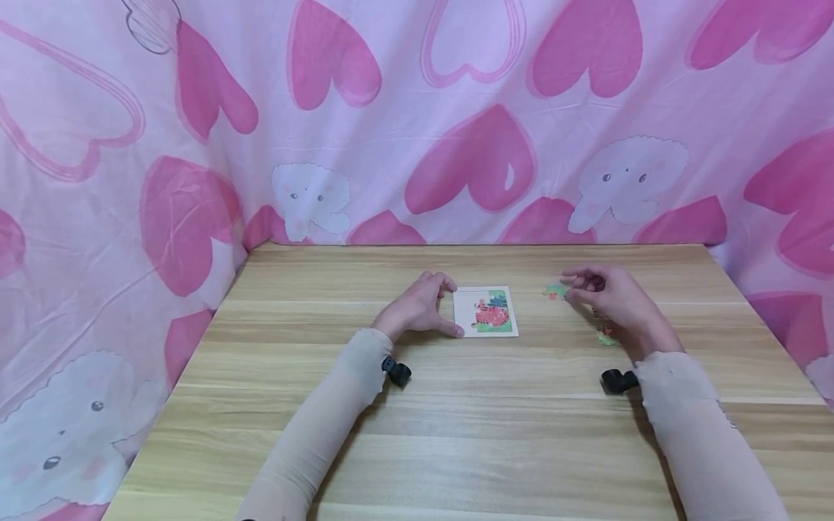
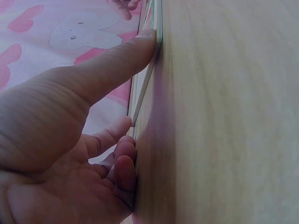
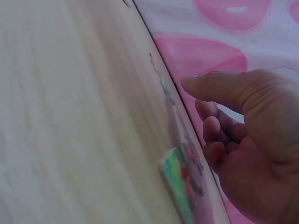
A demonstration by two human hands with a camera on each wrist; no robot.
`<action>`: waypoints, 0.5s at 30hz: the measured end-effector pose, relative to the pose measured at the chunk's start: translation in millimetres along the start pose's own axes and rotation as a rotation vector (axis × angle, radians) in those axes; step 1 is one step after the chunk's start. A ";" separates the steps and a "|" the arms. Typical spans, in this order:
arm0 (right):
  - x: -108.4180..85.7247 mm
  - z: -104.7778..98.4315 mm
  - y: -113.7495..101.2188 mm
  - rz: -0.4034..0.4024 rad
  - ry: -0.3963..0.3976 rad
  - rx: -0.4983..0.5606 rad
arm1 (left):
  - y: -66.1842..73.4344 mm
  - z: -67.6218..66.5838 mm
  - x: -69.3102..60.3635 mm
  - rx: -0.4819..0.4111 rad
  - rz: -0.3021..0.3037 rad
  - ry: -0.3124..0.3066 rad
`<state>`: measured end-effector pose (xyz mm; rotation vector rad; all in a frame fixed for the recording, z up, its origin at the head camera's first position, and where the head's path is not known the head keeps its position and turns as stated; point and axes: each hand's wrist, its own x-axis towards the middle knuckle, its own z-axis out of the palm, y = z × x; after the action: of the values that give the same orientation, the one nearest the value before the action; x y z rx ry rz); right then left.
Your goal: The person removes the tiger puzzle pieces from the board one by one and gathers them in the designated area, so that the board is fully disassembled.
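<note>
White puzzle board (image 1: 464, 310) between hands (image 1: 420, 307) (image 1: 615, 298)

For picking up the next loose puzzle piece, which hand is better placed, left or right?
Probably the right hand: it is close to the loose puzzle pieces and appears to hold nothing. The left hand is farther away, holding the board by its edge.

White puzzle board (image 1: 464, 312), partly filled, left side bare; far piece (image 1: 556, 292) and near piece (image 1: 607, 336), both green-red, loose at right.
</note>
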<state>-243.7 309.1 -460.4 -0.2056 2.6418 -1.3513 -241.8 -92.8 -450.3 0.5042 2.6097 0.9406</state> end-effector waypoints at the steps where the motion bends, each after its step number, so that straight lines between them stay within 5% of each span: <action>1: -1.2 -0.3 -2.2 0.023 0.003 0.028 | 0.1 -0.2 0.0 0.000 0.000 -0.001; 5: -4.1 -0.8 -14.4 0.042 0.018 0.064 | 0.1 -0.7 0.2 0.001 0.000 -0.003; 11: -2.3 4.1 -46.0 -0.205 0.087 -0.154 | 0.2 -0.7 0.4 0.006 0.005 -0.004; 15: 2.1 16.6 -68.7 -0.260 0.067 -0.109 | 0.5 0.1 0.1 0.004 -0.001 -0.001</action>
<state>-239.1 255.7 -414.4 -0.5446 2.8262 -1.3052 -241.8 -92.4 -450.0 0.5040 2.6107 0.9351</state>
